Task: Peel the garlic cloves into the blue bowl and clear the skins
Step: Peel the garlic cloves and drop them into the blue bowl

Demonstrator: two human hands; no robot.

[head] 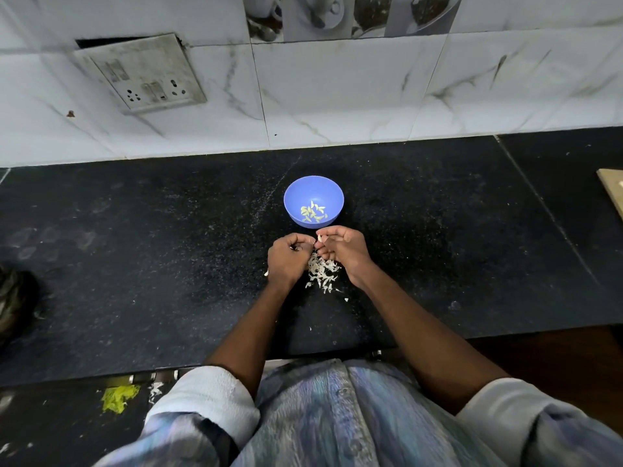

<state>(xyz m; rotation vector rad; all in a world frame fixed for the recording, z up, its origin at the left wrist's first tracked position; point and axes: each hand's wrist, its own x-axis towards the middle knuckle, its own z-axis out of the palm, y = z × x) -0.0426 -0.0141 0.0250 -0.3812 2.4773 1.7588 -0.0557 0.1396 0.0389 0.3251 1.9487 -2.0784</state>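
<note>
Rolled-up sleeves (205, 399) are sitting nearest, forearms reaching over the black counter (135, 264). Moving rightward, the left hand (288, 256) is curling its fingers, though whatever it is gripping is hidden; the right hand (340, 247) is pinching a garlic clove (319, 237) at its tip. Small, firm and likely slippery, it is probably best pinched at the ends. Papery skins (322, 273) are lying between the wrists, light enough to scatter. Just beyond the hands, the blue bowl (313, 187) is holding peeled cloves (313, 212); nothing is blocking it, and a wooden board (613, 190) is lying far right
</note>
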